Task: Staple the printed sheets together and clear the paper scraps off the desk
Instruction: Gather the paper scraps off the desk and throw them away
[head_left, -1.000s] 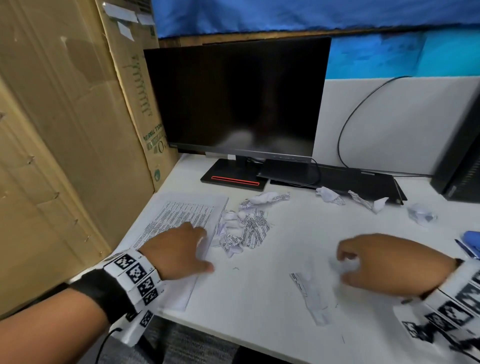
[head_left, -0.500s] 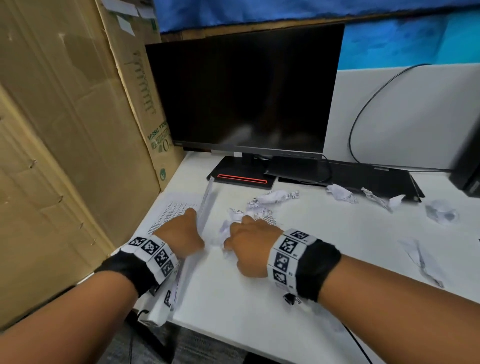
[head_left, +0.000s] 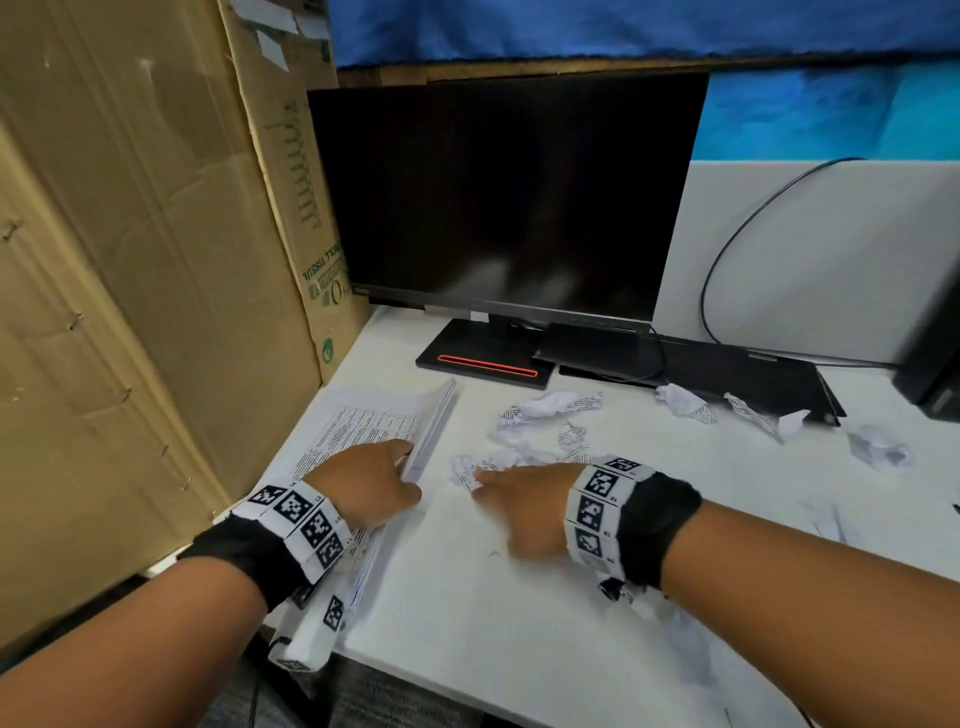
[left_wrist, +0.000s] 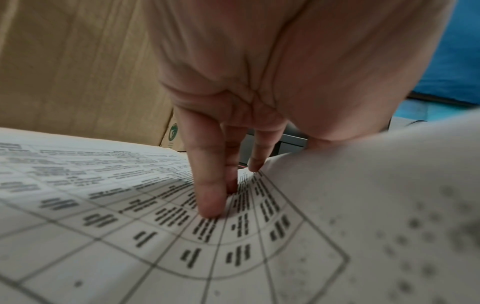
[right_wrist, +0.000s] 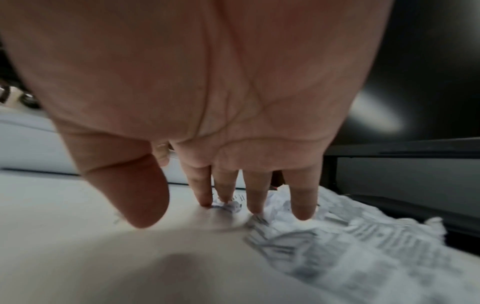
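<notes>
The printed sheets (head_left: 363, 426) lie at the desk's left edge with their right edge lifted. My left hand (head_left: 374, 483) holds that edge: in the left wrist view the fingers (left_wrist: 207, 197) lie straight on the printed table, and the sheets (left_wrist: 363, 205) curl up between them and the hidden thumb. My right hand (head_left: 498, 486) lies flat just to the right, empty. Its straight fingertips (right_wrist: 255, 205) touch the desk and the near edge of a pile of crumpled printed scraps (head_left: 540, 452) (right_wrist: 337, 236).
More scraps lie farther back and right: one ball (head_left: 550, 402), others (head_left: 680, 400) (head_left: 763, 415) (head_left: 878, 447), and a flat strip (head_left: 826, 519). A dark monitor (head_left: 509, 197) and a flat black device (head_left: 727, 364) stand behind. Cardboard (head_left: 156, 260) walls the left side.
My right hand has swung from the desk's right side to the scrap pile beside my left hand. My left hand has lifted the right edge of the printed sheets.
</notes>
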